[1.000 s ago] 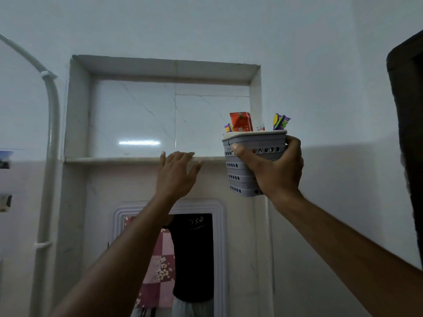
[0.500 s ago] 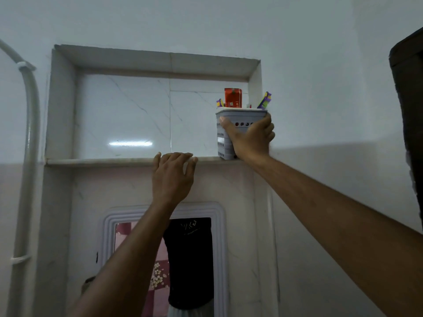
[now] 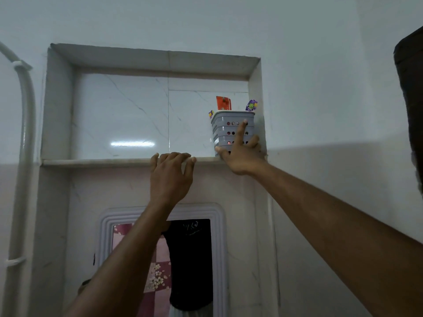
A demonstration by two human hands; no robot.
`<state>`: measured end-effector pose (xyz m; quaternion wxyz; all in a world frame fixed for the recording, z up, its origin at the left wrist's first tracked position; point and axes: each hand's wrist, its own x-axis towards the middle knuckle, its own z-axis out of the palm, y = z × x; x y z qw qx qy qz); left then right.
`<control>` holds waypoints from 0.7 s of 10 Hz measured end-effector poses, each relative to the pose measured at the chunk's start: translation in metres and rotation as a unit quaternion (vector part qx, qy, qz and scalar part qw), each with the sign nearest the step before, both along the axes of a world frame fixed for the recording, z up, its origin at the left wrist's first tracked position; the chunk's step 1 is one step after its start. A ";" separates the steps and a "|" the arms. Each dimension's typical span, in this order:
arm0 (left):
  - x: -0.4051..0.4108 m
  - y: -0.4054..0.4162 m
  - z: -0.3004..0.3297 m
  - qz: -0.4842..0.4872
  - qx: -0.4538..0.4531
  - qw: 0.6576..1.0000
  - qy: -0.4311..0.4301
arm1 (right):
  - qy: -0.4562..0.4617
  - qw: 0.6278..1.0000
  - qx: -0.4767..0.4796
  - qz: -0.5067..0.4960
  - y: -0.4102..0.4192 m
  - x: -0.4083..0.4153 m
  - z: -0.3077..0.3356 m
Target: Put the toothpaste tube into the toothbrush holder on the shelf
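Change since the earlier frames: toothbrush holder (image 3: pixel 233 133), carried in the air a second ago and gripped around its body half a second ago, now stands on the shelf (image 3: pixel 96 161) at the right end of the niche; the grip around it has been let go.

Right hand (image 3: pixel 241 156): fingers spread apart, clamped on nothing. Index fingertip rests high on the holder's front face, thumb at its lower left corner, remaining fingers against its right side. Palm sits just below and in front of the holder's base.

Left hand (image 3: pixel 171 177): fingers apart and curled over the shelf's front lip, holding no object; well to the left of the holder, bracing only.

Toothpaste tube (image 3: pixel 223 103): red-orange, standing upright inside the holder, long axis vertical, top end showing above the rim; directly above the right hand's index fingertip. Toothbrush heads (image 3: pixel 251 105) show beside it, to the right.

Key relation: the holder lies straight ahead of the right hand and in contact with it; the right hand is far nearer than the left. Judgement: tube is placed, holder seated; what remains is a final nudge back or withdrawal, done without tipping the holder.
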<state>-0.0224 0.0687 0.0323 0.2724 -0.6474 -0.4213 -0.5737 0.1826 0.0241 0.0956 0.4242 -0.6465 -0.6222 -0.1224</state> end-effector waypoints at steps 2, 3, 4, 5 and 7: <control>0.001 -0.001 0.000 0.004 -0.003 1.000 0.003 | -0.009 1.000 0.027 -0.013 0.005 -0.001 -0.006; 0.000 -0.003 0.000 0.013 -0.005 1.000 0.008 | -0.013 1.000 0.022 -0.017 0.004 -0.001 -0.009; -0.001 -0.004 0.000 0.013 -0.015 1.000 0.015 | -0.014 1.000 0.003 -0.003 0.001 0.001 -0.009; -0.004 -0.009 0.003 0.007 -0.041 0.998 0.037 | 0.000 1.000 -0.007 0.030 -0.006 0.007 -0.013; -0.014 -0.011 0.005 0.014 -0.051 0.996 0.076 | 0.051 0.986 0.152 0.047 -0.020 0.006 -0.069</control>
